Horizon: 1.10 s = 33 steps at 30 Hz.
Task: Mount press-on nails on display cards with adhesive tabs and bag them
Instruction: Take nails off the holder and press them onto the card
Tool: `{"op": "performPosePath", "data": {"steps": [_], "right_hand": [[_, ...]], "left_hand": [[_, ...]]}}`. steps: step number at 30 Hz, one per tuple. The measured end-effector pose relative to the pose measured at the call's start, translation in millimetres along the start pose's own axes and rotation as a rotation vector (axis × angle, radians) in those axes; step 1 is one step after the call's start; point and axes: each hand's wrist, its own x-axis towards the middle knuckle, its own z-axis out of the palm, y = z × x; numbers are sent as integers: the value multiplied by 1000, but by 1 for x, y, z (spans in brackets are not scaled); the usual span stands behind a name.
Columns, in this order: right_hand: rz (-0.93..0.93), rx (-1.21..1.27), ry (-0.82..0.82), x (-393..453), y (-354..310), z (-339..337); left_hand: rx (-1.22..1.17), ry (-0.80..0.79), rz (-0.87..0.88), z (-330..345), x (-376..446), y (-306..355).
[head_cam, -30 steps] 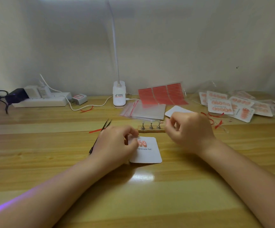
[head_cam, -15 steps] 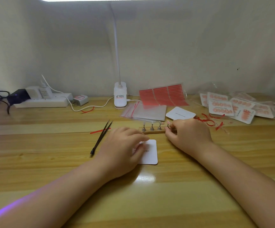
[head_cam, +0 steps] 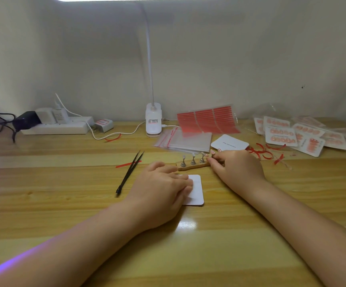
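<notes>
Reaching with your right hand (head_cam: 237,165), fingers curled at the right end of the nail stand (head_cam: 193,165), its length running left-right; your left hand (head_cam: 159,189) lies flat, fingers straight, on the display card (head_cam: 197,190).

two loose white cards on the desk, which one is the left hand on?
The near card, lying in front of the wooden nail stand; the left hand rests flat on it. The other card lies untouched behind the stand.

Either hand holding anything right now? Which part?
Left hand presses flat on the white card. Right hand pinches something at the wooden stand's right end; can't tell what.
</notes>
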Motion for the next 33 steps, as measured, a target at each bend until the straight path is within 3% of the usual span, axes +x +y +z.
{"op": "performPosePath", "data": {"steps": [10, 13, 19, 28, 33], "right_hand": [[-28, -24, -5, 2, 0, 1], [-52, -26, 39, 0, -2, 1], [-79, 216, 220, -7, -9, -4], [-97, 669, 137, -18, -38, -7], [-157, 795, 72, -22, -45, -7]], "left_hand": [[-213, 125, -90, 3, 0, -2], [-389, 101, -141, 7, 3, -5], [-607, 187, -280, 13, 4, -13], [-709, 381, -329, 14, 3, -18], [-683, 492, -387, 11, 6, -21]]}}
